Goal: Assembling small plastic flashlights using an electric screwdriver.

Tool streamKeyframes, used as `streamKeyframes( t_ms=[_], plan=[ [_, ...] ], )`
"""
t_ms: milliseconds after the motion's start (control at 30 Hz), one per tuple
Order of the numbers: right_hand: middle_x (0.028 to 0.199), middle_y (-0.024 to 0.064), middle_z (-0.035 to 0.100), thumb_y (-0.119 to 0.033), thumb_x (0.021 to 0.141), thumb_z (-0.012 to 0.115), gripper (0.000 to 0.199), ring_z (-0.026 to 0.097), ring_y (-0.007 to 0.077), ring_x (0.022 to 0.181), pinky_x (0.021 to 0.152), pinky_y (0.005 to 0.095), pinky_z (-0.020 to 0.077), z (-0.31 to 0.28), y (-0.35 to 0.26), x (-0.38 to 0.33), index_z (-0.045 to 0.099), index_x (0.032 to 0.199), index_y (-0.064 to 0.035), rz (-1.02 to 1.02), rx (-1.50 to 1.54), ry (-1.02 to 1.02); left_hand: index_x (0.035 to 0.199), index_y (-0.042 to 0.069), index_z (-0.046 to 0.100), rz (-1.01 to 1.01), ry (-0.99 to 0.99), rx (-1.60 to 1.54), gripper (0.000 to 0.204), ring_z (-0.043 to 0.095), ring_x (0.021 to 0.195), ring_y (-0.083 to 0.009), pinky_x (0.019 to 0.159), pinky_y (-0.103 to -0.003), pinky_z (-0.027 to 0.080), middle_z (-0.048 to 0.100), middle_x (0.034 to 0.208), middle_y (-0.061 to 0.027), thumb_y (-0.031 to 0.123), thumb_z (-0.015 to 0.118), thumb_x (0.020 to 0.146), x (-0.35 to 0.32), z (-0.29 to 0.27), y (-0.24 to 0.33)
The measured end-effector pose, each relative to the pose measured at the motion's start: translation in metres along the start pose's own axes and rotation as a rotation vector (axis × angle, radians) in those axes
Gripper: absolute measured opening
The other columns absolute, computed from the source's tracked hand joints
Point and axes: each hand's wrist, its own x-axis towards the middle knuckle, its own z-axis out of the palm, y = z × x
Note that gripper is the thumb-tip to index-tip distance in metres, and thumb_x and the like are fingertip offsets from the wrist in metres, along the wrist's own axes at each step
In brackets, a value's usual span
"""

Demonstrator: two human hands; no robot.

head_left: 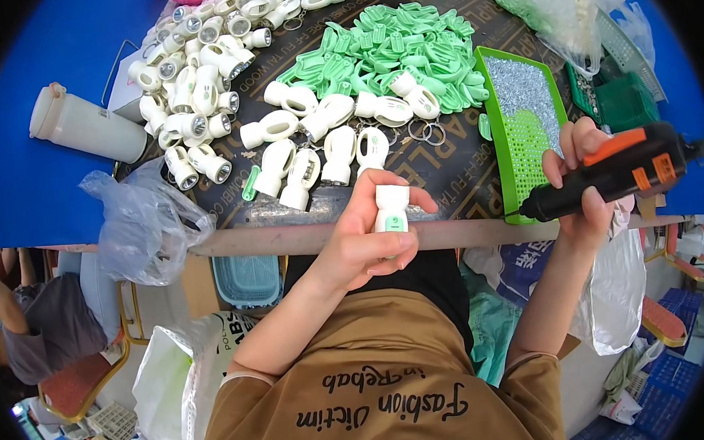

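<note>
Brown shirt [360, 356] below, left hand [361, 242] clasps green-panelled white torch [392, 204]; right hand [589, 211], screwdriver [603, 179].

Head-worn fisheye, close overhead, facing steeply down at tabletop [471, 163], wearer's torso [359, 332].

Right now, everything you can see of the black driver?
The black driver looks plastic, with an orange strip on top, orange labels on its side and a thin bit at its stepped nose. The right hand grips it slightly tilted, bit leftward, overlapping the green tray in view; contact unclear.
</note>
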Motion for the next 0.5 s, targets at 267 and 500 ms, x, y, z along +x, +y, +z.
streamKeyframes(
  t_ms=[267,500],
  plan=[
    [0.066,0.0036,0.045,-0.030,0.081,0.062,0.051,0.045,0.0143,0.055,0.053,0.0278,0.0365,0.010,-0.055,0.000,0.037,0.119,-0.0097,-0.094,0.045,0.126,0.119,0.012,0.030,-0.021,0.027,0.013,0.056,0.049,0.062,-0.0122,0.038,-0.016,0.029,0.041,0.114,-0.0111,-0.008,0.055,0.073,0.000,0.003,0.002],
    [0.069,0.0067,0.051,-0.071,0.066,0.055,0.084,0.046,0.0157,0.056,0.053,0.0279,0.0369,-0.008,-0.046,-0.003,0.041,0.115,-0.0037,-0.125,-0.142,0.263,0.115,0.010,0.034,0.002,-0.007,-0.072,0.050,0.047,0.059,-0.0126,0.033,-0.016,0.024,0.040,0.117,-0.0135,-0.010,0.052,0.073,0.004,0.000,-0.004]
  ],
)
